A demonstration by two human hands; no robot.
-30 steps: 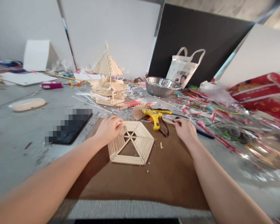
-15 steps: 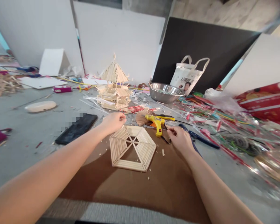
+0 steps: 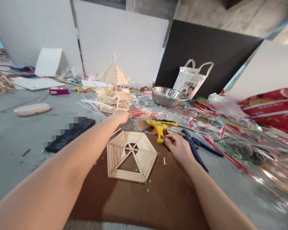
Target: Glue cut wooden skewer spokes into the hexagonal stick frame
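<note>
My left hand (image 3: 122,117) reaches forward to the near end of the red-tipped sticks (image 3: 140,112), in front of a small pagoda model (image 3: 114,83) built of sticks. Its fingers are turned away and hidden. My right hand (image 3: 180,146) is just right of the yellow glue gun (image 3: 159,129), beside its handle, with fingers curled together; what they hold, if anything, is hidden. Between my forearms a hexagonal frame of wooden sticks (image 3: 115,153) lies on the brown board (image 3: 134,204), its spokes meeting at the centre and one panel only partly filled.
Blue-handled pliers (image 3: 194,145) lie right of my right hand. Behind the glue gun are a brown fan-shaped piece (image 3: 142,124) and a yellow cutter (image 3: 169,122). A black phone (image 3: 70,135) lies left; a metal bowl (image 3: 169,97) and tangled strips (image 3: 220,119) stand farther back and right.
My left hand has moved forward from above the hexagon to the red-tipped sticks. My right hand has come closer to the glue gun's handle. The view has shifted slightly.
</note>
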